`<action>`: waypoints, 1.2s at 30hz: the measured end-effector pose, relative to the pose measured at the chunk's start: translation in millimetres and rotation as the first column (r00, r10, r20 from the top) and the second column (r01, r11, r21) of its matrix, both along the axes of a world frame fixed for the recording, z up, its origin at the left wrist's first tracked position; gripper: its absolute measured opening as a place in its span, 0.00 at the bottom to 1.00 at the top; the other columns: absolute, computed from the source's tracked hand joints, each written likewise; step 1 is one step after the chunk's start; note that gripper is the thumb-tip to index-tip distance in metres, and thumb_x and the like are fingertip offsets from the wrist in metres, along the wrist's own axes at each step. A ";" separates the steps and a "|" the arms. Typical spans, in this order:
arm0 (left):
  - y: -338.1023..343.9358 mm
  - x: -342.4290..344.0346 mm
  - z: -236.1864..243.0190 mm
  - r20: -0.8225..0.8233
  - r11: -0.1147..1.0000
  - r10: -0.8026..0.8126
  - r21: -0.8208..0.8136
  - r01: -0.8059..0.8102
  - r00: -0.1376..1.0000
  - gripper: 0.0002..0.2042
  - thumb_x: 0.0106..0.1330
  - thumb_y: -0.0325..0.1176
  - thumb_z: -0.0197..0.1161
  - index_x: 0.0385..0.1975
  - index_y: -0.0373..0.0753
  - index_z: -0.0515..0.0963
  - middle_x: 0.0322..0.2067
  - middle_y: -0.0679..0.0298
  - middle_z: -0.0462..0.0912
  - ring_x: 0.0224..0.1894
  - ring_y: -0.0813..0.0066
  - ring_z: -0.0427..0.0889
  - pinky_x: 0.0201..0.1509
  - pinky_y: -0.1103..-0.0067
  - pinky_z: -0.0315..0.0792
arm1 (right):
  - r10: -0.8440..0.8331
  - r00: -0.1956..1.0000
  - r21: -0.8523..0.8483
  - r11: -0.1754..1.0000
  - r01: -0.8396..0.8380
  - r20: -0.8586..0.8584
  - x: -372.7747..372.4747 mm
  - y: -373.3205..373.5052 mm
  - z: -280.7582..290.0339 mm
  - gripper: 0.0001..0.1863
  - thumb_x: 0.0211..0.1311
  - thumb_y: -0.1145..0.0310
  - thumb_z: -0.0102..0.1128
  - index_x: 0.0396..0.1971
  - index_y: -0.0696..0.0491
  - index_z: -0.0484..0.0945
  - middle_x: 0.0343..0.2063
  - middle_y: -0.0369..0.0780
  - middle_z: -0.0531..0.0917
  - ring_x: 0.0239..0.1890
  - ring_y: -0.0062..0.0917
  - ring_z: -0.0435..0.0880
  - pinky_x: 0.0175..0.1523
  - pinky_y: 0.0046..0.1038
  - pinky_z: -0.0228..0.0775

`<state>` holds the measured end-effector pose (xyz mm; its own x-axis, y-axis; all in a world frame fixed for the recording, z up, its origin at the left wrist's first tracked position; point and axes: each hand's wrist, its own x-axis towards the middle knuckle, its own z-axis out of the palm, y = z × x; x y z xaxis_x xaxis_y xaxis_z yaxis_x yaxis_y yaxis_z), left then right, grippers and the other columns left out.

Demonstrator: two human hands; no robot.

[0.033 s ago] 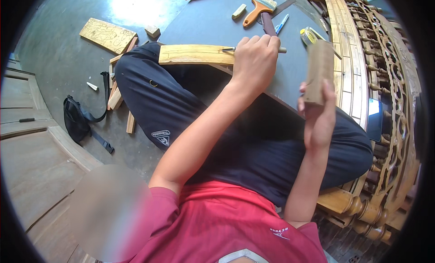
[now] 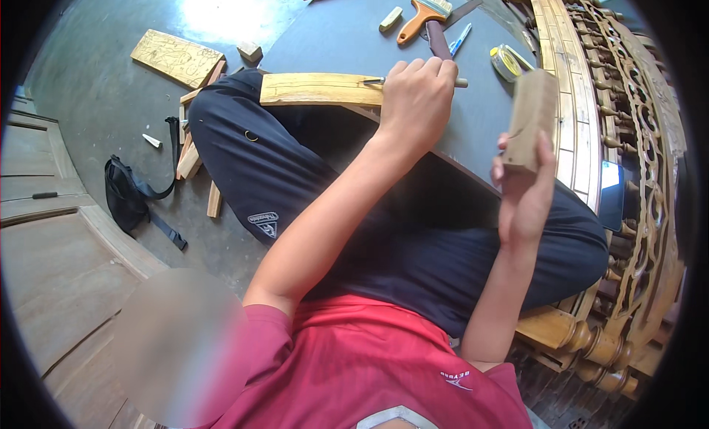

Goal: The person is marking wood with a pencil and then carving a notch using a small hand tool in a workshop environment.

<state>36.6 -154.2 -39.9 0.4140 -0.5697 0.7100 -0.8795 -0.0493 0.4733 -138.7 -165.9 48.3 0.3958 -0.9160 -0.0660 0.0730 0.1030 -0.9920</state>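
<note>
My left hand (image 2: 413, 104) is closed on a slim chisel (image 2: 461, 83); its metal end lies on a pale yellow wooden board (image 2: 310, 89) with drawn lines, which rests near my bent left knee at the grey work surface's edge. My right hand (image 2: 524, 189) grips an upright rectangular wooden block (image 2: 532, 115), slightly blurred, off to the right of the chisel. Behind the block sits a yellow tape roll (image 2: 506, 62).
An orange-handled brush (image 2: 413, 26), pen (image 2: 459, 38) and small block (image 2: 390, 17) lie on the grey surface (image 2: 325, 38). Leftward are a carved board (image 2: 173, 58), wood pieces (image 2: 190, 159) and black bag (image 2: 125, 193). Carved railings (image 2: 620, 97) and a phone (image 2: 610, 196) are rightward.
My right hand and the wooden block have shifted a little to the right and down. My left hand, the chisel and the board look nearly unmoved.
</note>
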 end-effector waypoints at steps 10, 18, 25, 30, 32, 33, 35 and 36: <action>12.3 -34.1 8.6 -0.022 0.966 -0.246 0.070 0.247 0.969 0.05 0.64 0.29 0.65 0.38 0.40 0.82 0.31 0.64 0.82 0.36 0.63 0.84 0.41 0.68 0.73 | 0.010 1.000 -0.023 1.000 -0.010 -0.010 -17.0 13.8 -4.8 0.25 0.81 0.49 0.48 0.59 0.56 0.71 0.38 0.40 0.81 0.28 0.20 0.75 0.36 0.22 0.67; 24.0 -41.9 18.6 0.124 0.937 -0.350 0.063 0.345 0.929 0.18 0.68 0.31 0.63 0.57 0.42 0.79 0.34 0.67 0.78 0.37 0.68 0.81 0.43 0.71 0.72 | -0.117 0.983 -0.170 0.981 0.093 -0.138 -29.7 16.8 -6.8 0.28 0.79 0.55 0.51 0.70 0.55 0.63 0.39 0.40 0.79 0.31 0.20 0.75 0.39 0.23 0.69; 30.2 -36.7 11.6 0.138 0.937 -0.341 0.130 0.324 0.930 0.16 0.69 0.34 0.65 0.56 0.47 0.80 0.33 0.67 0.78 0.36 0.69 0.81 0.42 0.73 0.70 | -0.081 0.983 -0.179 0.983 0.051 -0.164 -32.2 27.2 -9.5 0.32 0.78 0.55 0.51 0.73 0.56 0.60 0.39 0.39 0.79 0.32 0.19 0.75 0.40 0.22 0.68; 29.7 -39.4 9.8 0.123 0.927 -0.373 0.095 0.364 0.919 0.14 0.66 0.33 0.63 0.51 0.45 0.80 0.33 0.65 0.79 0.37 0.67 0.81 0.41 0.72 0.71 | -0.060 0.983 -0.143 0.989 0.035 -0.172 -32.8 31.8 -12.3 0.33 0.77 0.55 0.53 0.74 0.56 0.59 0.39 0.39 0.79 0.32 0.19 0.75 0.40 0.22 0.68; 27.8 -38.9 6.8 0.128 0.929 -0.369 0.094 0.359 0.921 0.15 0.66 0.32 0.66 0.52 0.42 0.80 0.33 0.66 0.79 0.36 0.68 0.82 0.41 0.72 0.72 | -0.067 0.983 -0.149 0.988 0.041 -0.169 -31.5 34.6 -12.6 0.34 0.77 0.56 0.53 0.74 0.56 0.58 0.39 0.40 0.79 0.32 0.19 0.75 0.40 0.23 0.69; 26.5 -38.6 5.6 0.126 0.928 -0.370 0.094 0.360 0.920 0.15 0.66 0.32 0.66 0.52 0.42 0.80 0.33 0.66 0.79 0.36 0.68 0.82 0.41 0.72 0.72 | -0.077 0.983 -0.156 0.986 0.051 -0.166 -31.0 36.6 -13.1 0.34 0.77 0.56 0.53 0.75 0.56 0.57 0.39 0.40 0.79 0.32 0.20 0.75 0.40 0.23 0.69; 23.7 -37.7 3.7 0.124 0.934 -0.355 0.098 0.344 0.927 0.15 0.63 0.30 0.66 0.50 0.37 0.80 0.33 0.65 0.78 0.36 0.68 0.81 0.41 0.72 0.72 | -0.098 0.981 -0.179 0.981 0.068 -0.166 -29.3 42.3 -14.8 0.35 0.77 0.57 0.53 0.76 0.55 0.54 0.40 0.41 0.79 0.32 0.21 0.76 0.41 0.24 0.69; 22.8 -37.2 3.3 0.122 0.934 -0.354 0.098 0.343 0.927 0.15 0.63 0.30 0.66 0.50 0.37 0.80 0.33 0.65 0.78 0.36 0.68 0.81 0.41 0.72 0.72 | -0.116 0.980 -0.202 0.976 0.082 -0.163 -29.1 44.3 -15.4 0.36 0.77 0.58 0.53 0.77 0.53 0.51 0.40 0.42 0.79 0.33 0.21 0.76 0.41 0.24 0.70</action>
